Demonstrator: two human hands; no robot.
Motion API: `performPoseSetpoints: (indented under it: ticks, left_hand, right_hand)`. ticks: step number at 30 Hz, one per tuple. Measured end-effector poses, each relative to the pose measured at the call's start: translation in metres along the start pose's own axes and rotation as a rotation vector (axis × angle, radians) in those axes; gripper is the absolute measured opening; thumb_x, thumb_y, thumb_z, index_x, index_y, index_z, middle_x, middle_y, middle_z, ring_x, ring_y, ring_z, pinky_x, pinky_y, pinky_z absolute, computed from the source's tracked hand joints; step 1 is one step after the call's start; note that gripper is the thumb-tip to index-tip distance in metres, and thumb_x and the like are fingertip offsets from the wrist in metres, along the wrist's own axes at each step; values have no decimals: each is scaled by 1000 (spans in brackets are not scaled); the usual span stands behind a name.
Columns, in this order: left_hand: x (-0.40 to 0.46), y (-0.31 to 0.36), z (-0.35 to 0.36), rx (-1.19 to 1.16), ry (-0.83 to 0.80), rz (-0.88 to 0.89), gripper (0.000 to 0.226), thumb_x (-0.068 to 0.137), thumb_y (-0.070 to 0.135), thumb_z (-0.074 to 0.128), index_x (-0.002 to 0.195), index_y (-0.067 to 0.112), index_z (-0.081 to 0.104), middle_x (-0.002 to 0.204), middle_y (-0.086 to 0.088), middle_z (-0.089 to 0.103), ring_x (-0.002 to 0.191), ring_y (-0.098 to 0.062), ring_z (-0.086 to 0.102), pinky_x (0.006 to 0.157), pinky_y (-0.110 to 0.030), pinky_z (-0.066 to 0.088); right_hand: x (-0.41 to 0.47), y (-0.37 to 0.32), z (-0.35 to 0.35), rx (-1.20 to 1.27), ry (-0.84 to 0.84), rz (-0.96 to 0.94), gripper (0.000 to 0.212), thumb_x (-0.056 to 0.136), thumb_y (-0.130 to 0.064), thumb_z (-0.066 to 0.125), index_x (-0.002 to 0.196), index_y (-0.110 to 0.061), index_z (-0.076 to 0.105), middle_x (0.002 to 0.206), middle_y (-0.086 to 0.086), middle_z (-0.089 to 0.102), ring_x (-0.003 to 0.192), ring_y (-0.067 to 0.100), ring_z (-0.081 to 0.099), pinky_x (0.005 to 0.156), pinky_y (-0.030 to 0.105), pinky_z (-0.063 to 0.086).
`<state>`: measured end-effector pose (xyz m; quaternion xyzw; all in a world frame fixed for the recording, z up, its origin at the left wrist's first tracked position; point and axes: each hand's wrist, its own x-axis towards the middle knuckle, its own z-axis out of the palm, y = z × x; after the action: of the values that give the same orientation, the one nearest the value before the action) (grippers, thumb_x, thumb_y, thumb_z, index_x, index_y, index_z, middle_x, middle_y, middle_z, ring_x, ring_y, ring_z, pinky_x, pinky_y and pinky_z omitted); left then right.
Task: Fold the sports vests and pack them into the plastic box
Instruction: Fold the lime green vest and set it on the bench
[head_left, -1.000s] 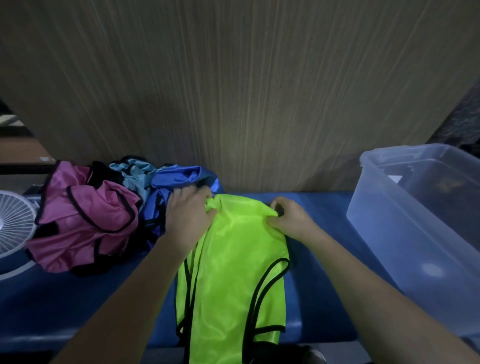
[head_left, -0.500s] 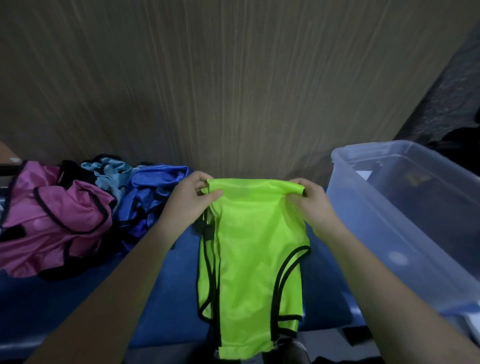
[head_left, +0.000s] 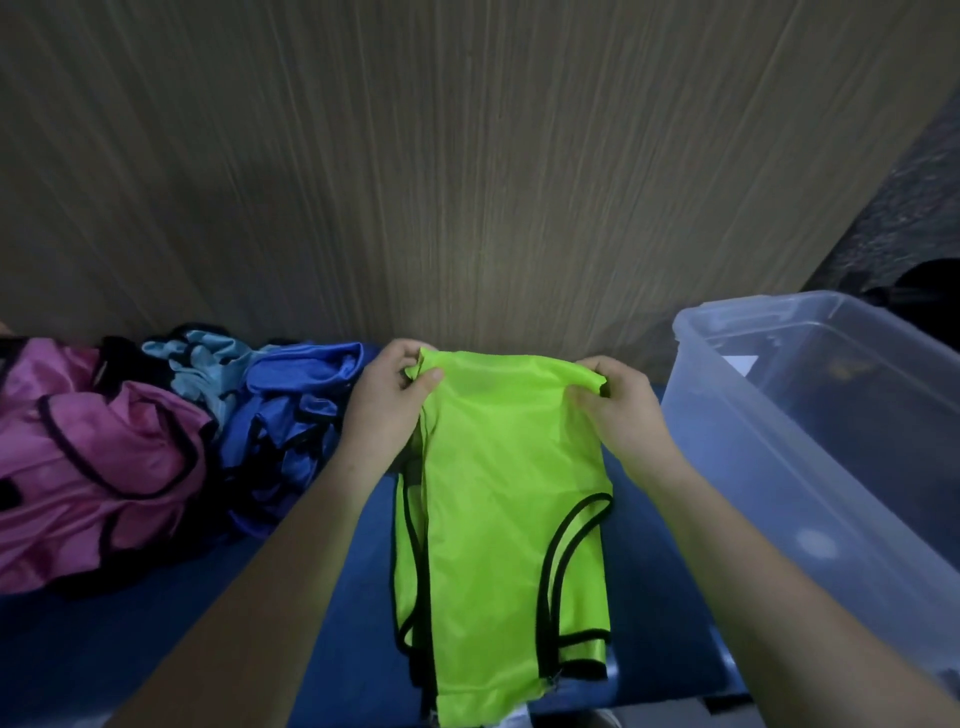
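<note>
Neon-green shiny mesh sports vest with black trim, folded lengthwise, hangs over blue desk; top corners pinched by fingers of left hand and right hand. Clear plastic box at right. Pink and blue crumpled vests at left. Wood-grain panel behind.

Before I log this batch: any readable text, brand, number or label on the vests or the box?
None can be read.
Green vest, held by the left hand and right hand: plain fabric, no print showing.
Plastic box: a pale patch that may be a label, too blurred to read.
Pink vest and blue vests: crumpled, no print visible.
</note>
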<state>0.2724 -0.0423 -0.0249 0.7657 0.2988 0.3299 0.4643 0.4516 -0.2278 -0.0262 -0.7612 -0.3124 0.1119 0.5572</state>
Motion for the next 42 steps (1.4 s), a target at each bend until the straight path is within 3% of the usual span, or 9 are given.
performPoseSetpoints:
  ticks: [3, 13, 15, 19, 21, 27, 31, 39, 42]
  left_hand:
    - [2, 1, -3, 14, 34, 31, 14, 92, 24, 70, 103, 31, 65, 111, 18, 66, 115, -2, 57, 95, -28, 47]
    - [-28, 11, -20, 34, -65, 145, 14, 90, 19, 72, 99, 29, 66, 104, 16, 69, 105, 1, 62, 93, -28, 51]
    - [-43, 18, -25, 36, -73, 176, 14, 90, 17, 72, 98, 28, 66, 100, 15, 69, 97, 0, 64, 85, -26, 51]
    - [-77, 30, -38, 55, -137, 210, 16, 90, 13, 71, 94, 27, 64, 86, 17, 64, 51, -4, 48, 52, -21, 37]
    - [-92, 35, -43, 104, -163, 231, 16, 90, 12, 71, 94, 25, 64, 77, 25, 60, 48, -6, 42, 49, -19, 33]
    - [-137, 28, -58, 275, -238, 413, 24, 86, 10, 76, 95, 28, 62, 95, 20, 60, 74, -4, 55, 67, -13, 40]
    - [-159, 11, -59, 330, -350, 515, 36, 85, 9, 77, 112, 29, 66, 104, 22, 62, 101, 1, 59, 84, -19, 47]
    - [-185, -23, -51, 663, -544, 624, 55, 85, 14, 70, 127, 47, 56, 106, 19, 48, 102, -6, 50, 84, -34, 52]
    - [-191, -21, -51, 697, -589, 605, 45, 90, 36, 65, 131, 50, 52, 110, 19, 45, 107, -3, 45, 91, -30, 48]
  right_hand:
    - [1, -5, 5, 3, 36, -58, 22, 86, -1, 64, 86, -23, 69, 83, -10, 69, 75, 0, 59, 66, 14, 47]
    - [-19, -11, -6, -163, -20, -171, 33, 81, 4, 61, 80, -29, 61, 73, -22, 63, 67, -2, 54, 60, 13, 41]
    - [-28, -14, -12, -195, -43, -199, 35, 79, 5, 62, 77, -30, 59, 73, -21, 63, 66, -1, 54, 61, 17, 42]
    - [-50, -25, -23, -235, -110, -233, 32, 75, 6, 61, 76, -27, 59, 73, -9, 63, 67, 11, 54, 65, 34, 45]
    - [-63, -30, -28, -266, -137, -263, 35, 74, 7, 61, 75, -28, 58, 73, -9, 62, 68, 13, 55, 67, 36, 47]
    - [-108, -29, -44, -383, -234, -331, 41, 71, 10, 65, 77, -30, 57, 81, -7, 65, 77, 11, 63, 72, 29, 49]
    - [-133, -20, -51, -516, -344, -370, 42, 66, 7, 65, 78, -32, 56, 86, -16, 58, 82, 1, 56, 70, 23, 42]
    - [-164, 1, -46, -726, -514, -348, 25, 68, -9, 60, 88, -23, 62, 98, -6, 57, 99, 22, 58, 79, 38, 50]
    - [-168, 6, -48, -792, -611, -315, 30, 70, -10, 64, 95, -25, 63, 103, -7, 53, 103, 20, 54, 87, 34, 47]
